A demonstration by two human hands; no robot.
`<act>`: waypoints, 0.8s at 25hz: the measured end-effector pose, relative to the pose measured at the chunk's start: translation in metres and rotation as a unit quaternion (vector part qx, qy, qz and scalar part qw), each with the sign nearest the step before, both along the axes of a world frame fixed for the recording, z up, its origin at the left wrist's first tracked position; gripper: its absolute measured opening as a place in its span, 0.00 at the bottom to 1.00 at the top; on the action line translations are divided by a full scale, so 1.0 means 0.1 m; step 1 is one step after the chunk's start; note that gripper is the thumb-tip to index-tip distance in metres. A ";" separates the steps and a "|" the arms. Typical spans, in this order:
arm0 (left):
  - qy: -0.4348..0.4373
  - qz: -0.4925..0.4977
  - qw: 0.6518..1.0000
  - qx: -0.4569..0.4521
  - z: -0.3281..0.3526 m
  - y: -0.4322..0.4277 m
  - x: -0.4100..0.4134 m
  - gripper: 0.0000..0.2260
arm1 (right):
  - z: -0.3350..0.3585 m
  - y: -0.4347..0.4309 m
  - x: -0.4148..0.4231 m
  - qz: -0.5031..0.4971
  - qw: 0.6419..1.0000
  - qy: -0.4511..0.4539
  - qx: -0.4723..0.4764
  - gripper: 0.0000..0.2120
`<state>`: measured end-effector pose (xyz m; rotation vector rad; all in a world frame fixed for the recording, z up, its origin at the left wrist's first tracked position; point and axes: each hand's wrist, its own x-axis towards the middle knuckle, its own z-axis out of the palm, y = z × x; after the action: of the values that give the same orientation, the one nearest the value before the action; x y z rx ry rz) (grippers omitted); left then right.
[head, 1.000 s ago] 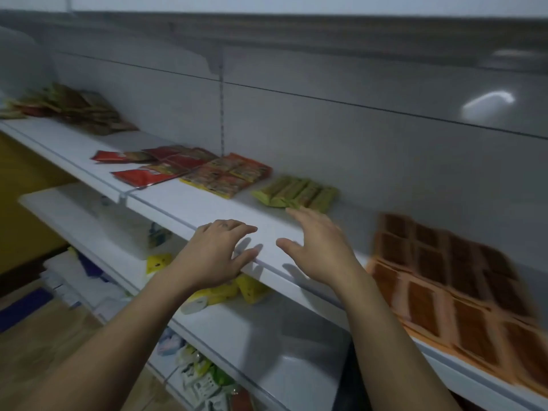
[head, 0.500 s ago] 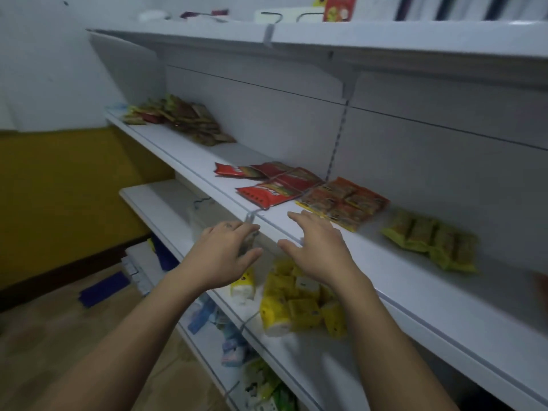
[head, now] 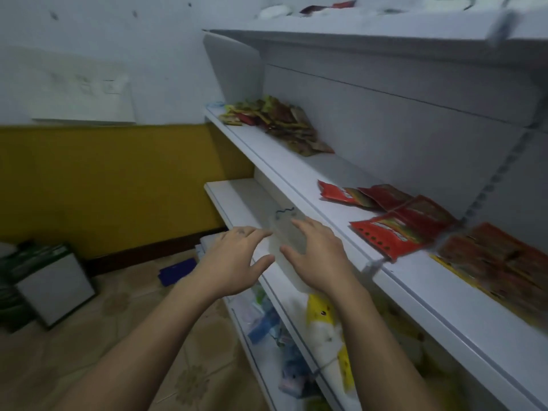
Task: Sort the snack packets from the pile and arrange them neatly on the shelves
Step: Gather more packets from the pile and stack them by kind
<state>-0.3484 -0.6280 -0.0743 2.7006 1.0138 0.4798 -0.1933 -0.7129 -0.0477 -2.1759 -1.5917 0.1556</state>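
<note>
Both hands empty, fingers loosely spread: left hand (head: 234, 262) and right hand (head: 317, 256) side by side with a small gap between, hovering off the front edge of the middle shelf (head: 311, 170), above the lower shelf (head: 234, 194). Bare shelf surface lies between the mixed packet pile (head: 275, 123) at the far end and the flat-laid red packets (head: 394, 221). Orange packets (head: 501, 262) just beside those. Yellow packs (head: 321, 312) lower down. Tiled floor (head: 89, 351) and yellow wall (head: 118, 179) to the left.

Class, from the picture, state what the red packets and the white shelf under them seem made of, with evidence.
Red packets: likely glossy plastic film, thin, flat, with printed faces and slight sheen.
Shelf: probably painted metal, smooth white semi-gloss, thin folded front lip; blur leaves this open.
</note>
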 end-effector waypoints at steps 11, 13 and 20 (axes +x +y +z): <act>0.046 0.036 0.998 0.013 0.09 2.64 0.50 0.25 | -0.17 2.78 0.40 0.016 0.998 0.057 0.017 0.28; 0.038 0.046 0.998 0.017 0.13 3.03 0.56 0.25 | -0.11 3.18 0.52 0.013 0.999 0.043 0.025 0.28; 0.033 0.061 0.997 0.034 0.20 4.23 0.70 0.24 | 0.01 4.21 0.79 0.001 0.999 0.017 0.034 0.29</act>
<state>-0.2782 -0.2049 -0.0546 2.7409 1.2073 0.4565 -0.1146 -0.2924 -0.0467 -2.1091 -1.5585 0.1359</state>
